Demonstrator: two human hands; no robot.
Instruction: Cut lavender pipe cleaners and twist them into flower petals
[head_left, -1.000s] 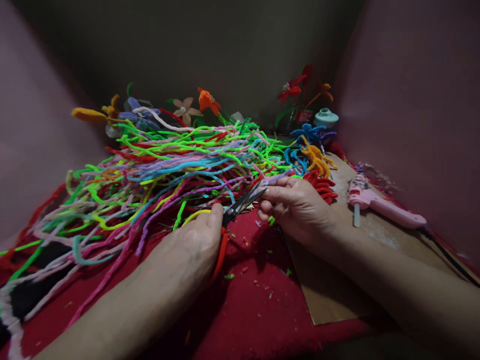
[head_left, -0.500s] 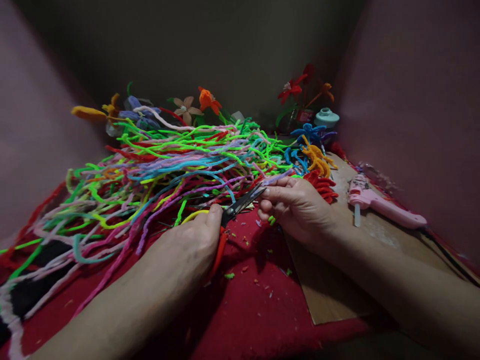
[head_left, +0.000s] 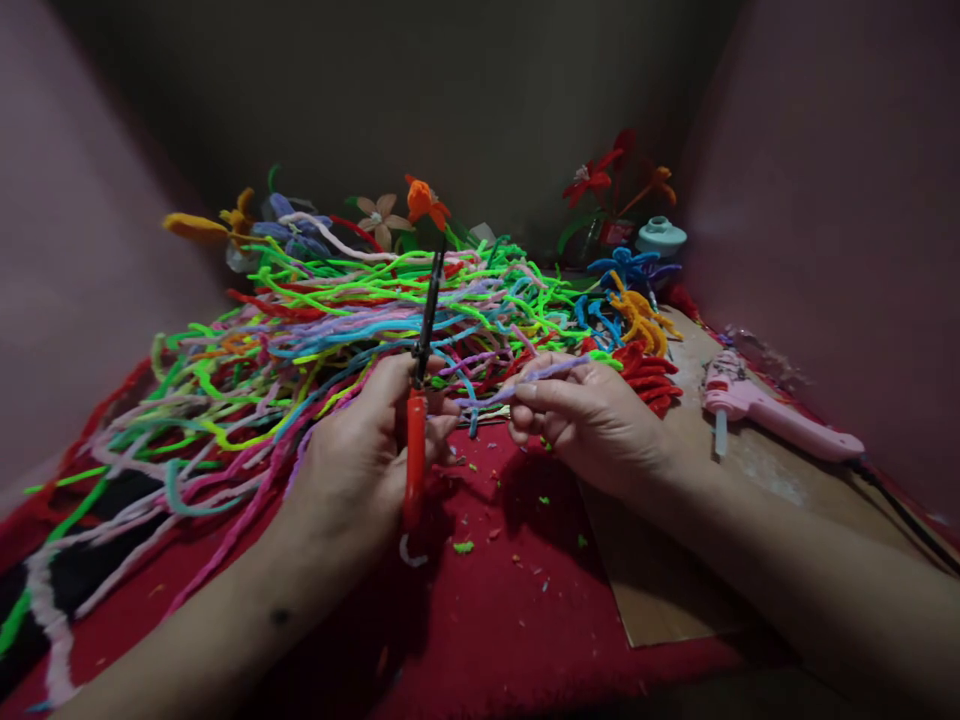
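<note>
- A red cloth (head_left: 510,640) covers the surface, from near to far.
- A tangled pile of pipe cleaners (head_left: 315,320) in many colours lies across its left and middle.
- Small clippings (head_left: 463,547) are scattered near the middle.
- A brown board (head_left: 675,590) lies on the right, and a pink glue gun (head_left: 780,420) lies on it.

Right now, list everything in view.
pipe cleaners: many, mixed colours, heaped centre-left
lilac pipe cleaner: one, lilac, held centre-right
scissors: one, red handles, held blades-up, centre
glue gun: one, pink, right, on cardboard
cardboard: one, brown, lower right
flowers: several, mixed colours, along back
vase: one, pale teal, back right
cloth: one, red, covering the surface
left hand: grips scissors
right hand: pinches lilac pipe cleaner
</note>
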